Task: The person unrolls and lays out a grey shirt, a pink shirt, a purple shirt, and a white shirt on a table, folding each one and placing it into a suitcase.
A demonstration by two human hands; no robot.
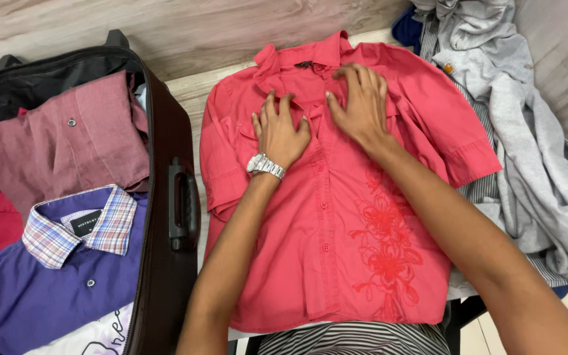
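A coral-red short-sleeved shirt (pixel 336 223) with floral embroidery lies flat, front up, in the middle of the view. My left hand (pixel 279 131), with a silver watch on its wrist, presses flat on the shirt's chest just left of the button line. My right hand (pixel 361 105) lies flat near the collar (pixel 304 59), fingers spread. Neither hand grips anything.
An open dark suitcase (pixel 165 197) stands at the left, holding a folded maroon shirt (pixel 67 138), a purple shirt with a plaid collar (pixel 54 263) and a white printed garment (pixel 93 335). A pile of grey and striped clothes (pixel 527 144) lies at the right. Striped fabric (pixel 356 338) shows below.
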